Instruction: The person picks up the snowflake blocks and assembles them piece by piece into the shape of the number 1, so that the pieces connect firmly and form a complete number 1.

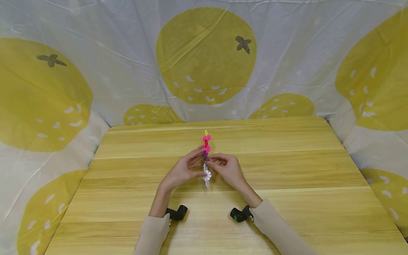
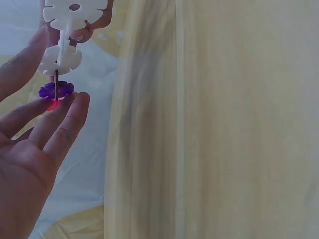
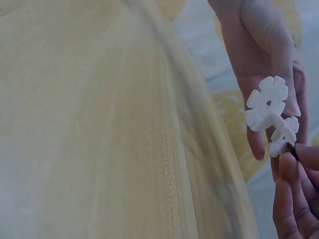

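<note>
In the head view, a chain of interlocking notched plastic discs stands between both hands above the table. A yellow piece (image 1: pixel 206 132) tops it, then pink discs (image 1: pixel 207 138) with red between, a purple disc (image 2: pixel 56 90), a dark brown disc and white discs (image 1: pixel 208 175) at the near end. My left hand (image 1: pixel 179 172) holds the chain from the left, fingertips by the pink and purple discs, thumb by the white ones. From the right, my right hand (image 1: pixel 230 173) pinches the brown disc between thumb and forefinger. Fingers partly hide the chain's middle.
The wooden table (image 1: pixel 287 170) spreads out under both arms. A patterned cloth (image 1: pixel 280 53) hangs around its back and sides. Black wrist devices (image 1: pixel 178 213) sit at both wrists, near the tabletop.
</note>
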A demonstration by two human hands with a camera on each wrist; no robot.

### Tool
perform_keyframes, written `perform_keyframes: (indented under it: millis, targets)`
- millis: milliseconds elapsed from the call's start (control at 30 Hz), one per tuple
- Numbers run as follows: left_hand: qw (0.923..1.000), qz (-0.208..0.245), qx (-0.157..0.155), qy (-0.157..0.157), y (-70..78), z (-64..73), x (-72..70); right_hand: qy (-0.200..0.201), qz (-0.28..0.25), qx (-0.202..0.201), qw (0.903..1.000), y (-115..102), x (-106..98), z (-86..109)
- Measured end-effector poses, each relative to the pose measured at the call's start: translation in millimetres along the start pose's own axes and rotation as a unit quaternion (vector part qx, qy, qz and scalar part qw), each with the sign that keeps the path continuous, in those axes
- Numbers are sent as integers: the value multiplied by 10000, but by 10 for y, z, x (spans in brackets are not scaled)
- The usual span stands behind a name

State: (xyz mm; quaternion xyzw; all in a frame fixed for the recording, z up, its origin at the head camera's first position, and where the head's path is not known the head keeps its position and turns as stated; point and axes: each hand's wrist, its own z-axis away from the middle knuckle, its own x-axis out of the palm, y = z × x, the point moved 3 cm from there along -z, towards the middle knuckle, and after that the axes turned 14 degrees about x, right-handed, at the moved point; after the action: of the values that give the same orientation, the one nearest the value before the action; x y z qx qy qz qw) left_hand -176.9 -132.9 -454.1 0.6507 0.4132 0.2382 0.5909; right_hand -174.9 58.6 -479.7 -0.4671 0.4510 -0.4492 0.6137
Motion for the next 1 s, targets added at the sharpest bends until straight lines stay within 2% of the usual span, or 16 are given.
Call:
perform_keyframes:
  millis: [467, 633, 767, 1000]
  targets:
    - [9997, -85, -186, 156, -183, -135, -71, 218, 160, 194, 9994, 25, -2, -148]
    - [9971, -737, -136, 110, -212, -172, -101, 313, 199, 257, 9990, 58, 4, -194]
    - [9913, -1287, -285, 27, -224, -186, -123, 338, 297, 296, 9985, 71, 9, -215]
    - [9880, -1444, -505, -226, -250, -210, -142, 254, 501, 435, 9975, 88, 25, -247]
